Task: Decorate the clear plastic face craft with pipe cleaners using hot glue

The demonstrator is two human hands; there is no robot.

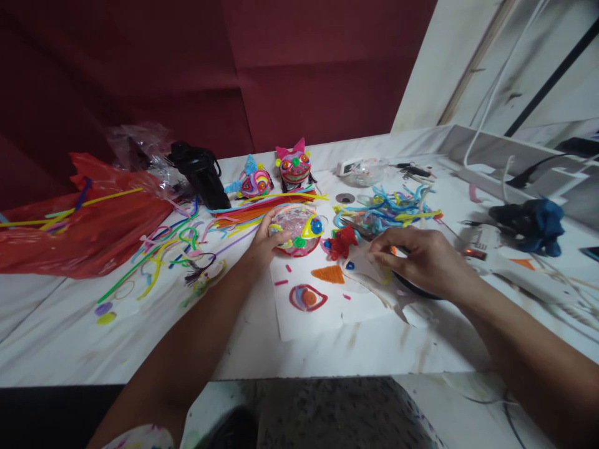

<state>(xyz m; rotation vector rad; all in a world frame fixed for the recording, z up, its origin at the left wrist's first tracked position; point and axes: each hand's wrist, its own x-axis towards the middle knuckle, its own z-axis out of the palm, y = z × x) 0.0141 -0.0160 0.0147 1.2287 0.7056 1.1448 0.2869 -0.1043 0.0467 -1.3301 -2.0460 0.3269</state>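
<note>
My left hand (269, 236) is closed round the left rim of a round, clear plastic craft piece (291, 229). It is trimmed with pipe cleaners and bears a yellow-and-blue eye and a green spiral. My right hand (416, 259) is pinched above a pale, crumpled sheet (367, 265); what its fingertips hold, if anything, I cannot make out. A dark metal tool (358, 227) shows just beyond those fingers. Close by lies a red fuzzy bundle (344, 242). Below the craft piece, white paper (292, 324) carries a red-rimmed eye shape (307, 298) and an orange wedge (329, 274).
Two decorated animal heads (296, 167) stand at the back beside a black bottle (201, 174). Loose pipe cleaners (159, 262) lie at left near a red plastic bag (107, 218). More cut pipe cleaners (397, 206) are heaped behind my right hand. A white power strip (528, 280) and cables lie at right.
</note>
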